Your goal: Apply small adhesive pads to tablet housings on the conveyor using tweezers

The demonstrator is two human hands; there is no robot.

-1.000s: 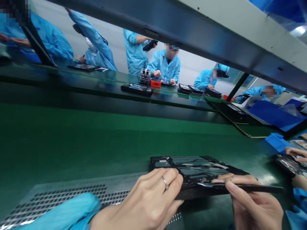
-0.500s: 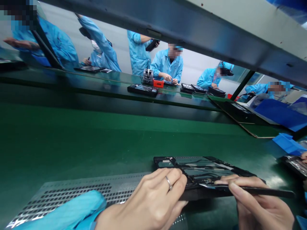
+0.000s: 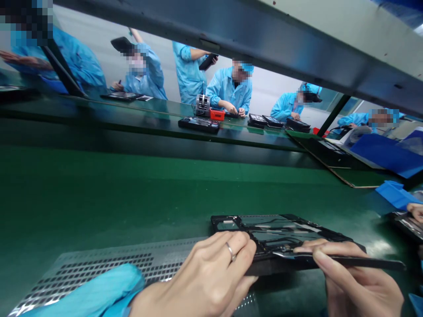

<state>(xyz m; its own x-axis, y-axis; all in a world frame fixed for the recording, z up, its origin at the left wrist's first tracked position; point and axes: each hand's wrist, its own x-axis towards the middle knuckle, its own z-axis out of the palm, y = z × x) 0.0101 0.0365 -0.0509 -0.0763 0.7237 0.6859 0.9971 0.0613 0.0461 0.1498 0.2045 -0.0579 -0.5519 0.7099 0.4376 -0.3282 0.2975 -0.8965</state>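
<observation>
A flat black device frame point(image 3: 280, 233) with exposed inner parts lies on the green bench near me. My left hand point(image 3: 211, 275), with a ring on one finger, curls over the frame's near left edge and grips it. My right hand point(image 3: 353, 284) pinches a thin black tool point(image 3: 360, 263) that lies almost level, its metal tip point(image 3: 280, 254) resting on the frame's near edge.
A perforated metal plate point(image 3: 99, 268) lies under my left forearm. A neighbour's hand point(image 3: 415, 211) works on another device point(image 3: 408, 224) at the right beside blue trays point(image 3: 395, 194). Across the conveyor point(image 3: 148, 119) several people in blue coats handle black devices point(image 3: 198, 124). A grey beam point(image 3: 264, 39) spans overhead.
My hands and the tool stay almost still on the frame. The view has drifted slightly, and a person at the far left has turned and raised an arm.
</observation>
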